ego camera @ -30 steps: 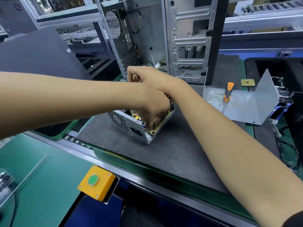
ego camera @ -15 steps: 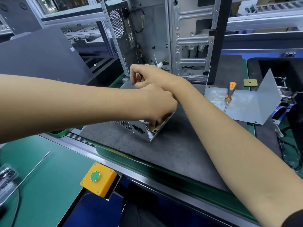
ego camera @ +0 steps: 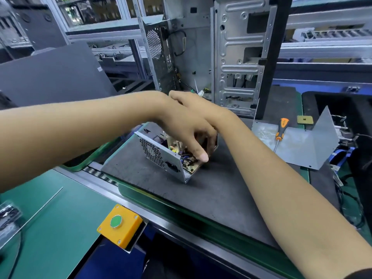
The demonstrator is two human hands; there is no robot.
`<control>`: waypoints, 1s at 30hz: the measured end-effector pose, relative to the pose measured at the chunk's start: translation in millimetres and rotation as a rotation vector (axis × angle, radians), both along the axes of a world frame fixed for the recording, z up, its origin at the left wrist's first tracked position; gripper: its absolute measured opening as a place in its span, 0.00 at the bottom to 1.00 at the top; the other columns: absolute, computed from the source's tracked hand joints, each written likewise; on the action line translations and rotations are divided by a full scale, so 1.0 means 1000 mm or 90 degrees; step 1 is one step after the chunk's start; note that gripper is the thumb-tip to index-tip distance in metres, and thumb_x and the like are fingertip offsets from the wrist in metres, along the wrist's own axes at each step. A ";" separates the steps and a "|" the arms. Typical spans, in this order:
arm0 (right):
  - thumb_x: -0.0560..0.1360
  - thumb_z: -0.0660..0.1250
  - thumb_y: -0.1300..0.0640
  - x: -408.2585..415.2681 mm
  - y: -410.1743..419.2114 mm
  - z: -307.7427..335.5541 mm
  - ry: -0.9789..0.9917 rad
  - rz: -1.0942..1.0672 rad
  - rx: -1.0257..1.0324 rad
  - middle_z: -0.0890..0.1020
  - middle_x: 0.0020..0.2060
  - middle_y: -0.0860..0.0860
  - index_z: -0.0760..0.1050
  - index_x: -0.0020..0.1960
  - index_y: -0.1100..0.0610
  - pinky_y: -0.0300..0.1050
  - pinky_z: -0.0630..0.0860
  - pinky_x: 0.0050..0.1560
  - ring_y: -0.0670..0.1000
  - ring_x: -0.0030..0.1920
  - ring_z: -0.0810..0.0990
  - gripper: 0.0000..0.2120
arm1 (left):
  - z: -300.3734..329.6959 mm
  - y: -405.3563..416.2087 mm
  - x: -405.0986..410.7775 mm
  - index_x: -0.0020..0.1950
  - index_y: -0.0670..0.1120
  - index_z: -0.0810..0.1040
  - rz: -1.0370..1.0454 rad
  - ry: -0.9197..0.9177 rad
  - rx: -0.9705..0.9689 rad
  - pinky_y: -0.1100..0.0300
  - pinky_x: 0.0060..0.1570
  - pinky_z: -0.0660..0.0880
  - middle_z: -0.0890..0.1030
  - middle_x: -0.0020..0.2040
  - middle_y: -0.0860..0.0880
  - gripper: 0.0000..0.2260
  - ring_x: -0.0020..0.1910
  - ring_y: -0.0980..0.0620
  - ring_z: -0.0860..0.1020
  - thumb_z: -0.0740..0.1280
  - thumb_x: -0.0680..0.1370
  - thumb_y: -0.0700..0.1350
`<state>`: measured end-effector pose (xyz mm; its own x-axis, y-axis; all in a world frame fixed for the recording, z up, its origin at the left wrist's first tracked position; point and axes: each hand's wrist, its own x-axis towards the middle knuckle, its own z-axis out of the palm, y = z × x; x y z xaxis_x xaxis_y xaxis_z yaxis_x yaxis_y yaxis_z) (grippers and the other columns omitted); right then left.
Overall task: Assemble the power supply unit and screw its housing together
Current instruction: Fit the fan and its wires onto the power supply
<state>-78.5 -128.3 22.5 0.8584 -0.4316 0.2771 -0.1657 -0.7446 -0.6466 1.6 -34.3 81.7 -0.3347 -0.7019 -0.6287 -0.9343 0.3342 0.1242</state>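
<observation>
Reaching deeper than a second ago, the left hand (ego camera: 187, 129) grips the board inside the open power supply (ego camera: 161, 152), still seating it; the right hand (ego camera: 193, 101), behind, cannot be judged.

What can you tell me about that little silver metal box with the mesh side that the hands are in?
The silver metal power supply box sits tilted on the dark grey mat, its top open. One wall has a honeycomb vent and a black power socket. Inside show a tan circuit board and coloured parts. The left hand reaches into it with fingers curled; the right hand is behind, mostly hidden.
</observation>
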 end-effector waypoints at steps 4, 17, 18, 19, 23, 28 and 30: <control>0.65 0.65 0.63 0.002 0.003 0.000 -0.004 -0.027 0.013 0.78 0.35 0.44 0.68 0.41 0.45 0.35 0.69 0.32 0.41 0.32 0.73 0.13 | 0.027 0.028 0.065 0.66 0.59 0.77 0.040 0.244 -0.029 0.52 0.62 0.77 0.82 0.59 0.50 0.21 0.60 0.49 0.81 0.76 0.75 0.54; 0.66 0.55 0.77 0.006 -0.011 -0.004 0.016 -0.036 -0.130 0.81 0.37 0.45 0.76 0.45 0.52 0.46 0.80 0.39 0.43 0.37 0.82 0.23 | -0.025 0.060 0.098 0.67 0.44 0.78 0.135 0.330 -0.207 0.50 0.66 0.74 0.81 0.62 0.51 0.13 0.62 0.53 0.79 0.69 0.82 0.40; 0.66 0.56 0.77 0.006 -0.012 -0.003 0.019 -0.028 -0.146 0.81 0.37 0.45 0.77 0.46 0.53 0.45 0.79 0.38 0.42 0.37 0.81 0.23 | -0.027 0.061 0.092 0.67 0.46 0.78 0.139 0.332 -0.217 0.51 0.65 0.75 0.81 0.62 0.52 0.13 0.62 0.53 0.79 0.70 0.82 0.41; 0.66 0.58 0.77 0.005 -0.012 -0.002 0.023 -0.018 -0.160 0.81 0.37 0.45 0.77 0.46 0.54 0.44 0.79 0.38 0.41 0.37 0.80 0.21 | -0.030 0.061 0.086 0.67 0.48 0.78 0.136 0.323 -0.240 0.54 0.63 0.75 0.81 0.62 0.54 0.13 0.60 0.54 0.79 0.70 0.82 0.43; 0.66 0.60 0.71 -0.001 -0.013 0.005 -0.047 -0.018 -0.164 0.79 0.44 0.50 0.76 0.49 0.55 0.42 0.78 0.40 0.48 0.41 0.81 0.18 | -0.044 0.057 0.063 0.70 0.54 0.77 0.075 0.252 -0.384 0.76 0.51 0.65 0.80 0.63 0.60 0.15 0.55 0.69 0.73 0.67 0.84 0.51; 0.68 0.58 0.61 -0.018 -0.022 0.005 -0.019 -0.098 -0.136 0.74 0.48 0.53 0.73 0.51 0.52 0.46 0.76 0.48 0.54 0.46 0.78 0.13 | -0.050 0.058 0.064 0.72 0.51 0.76 0.109 0.360 -0.326 0.61 0.67 0.71 0.80 0.66 0.55 0.16 0.64 0.59 0.77 0.66 0.84 0.47; 0.69 0.59 0.59 -0.029 -0.027 0.000 0.042 -0.115 -0.149 0.74 0.48 0.53 0.73 0.50 0.53 0.46 0.74 0.48 0.52 0.46 0.77 0.11 | -0.051 0.056 0.066 0.72 0.52 0.76 0.112 0.398 -0.305 0.62 0.68 0.70 0.80 0.66 0.57 0.15 0.65 0.61 0.76 0.65 0.85 0.47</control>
<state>-107.9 -155.0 22.7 0.7929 -0.5103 0.3329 -0.3459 -0.8268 -0.4436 67.8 21.6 30.4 -0.3849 -0.9227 0.0207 -0.7834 0.3385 0.5212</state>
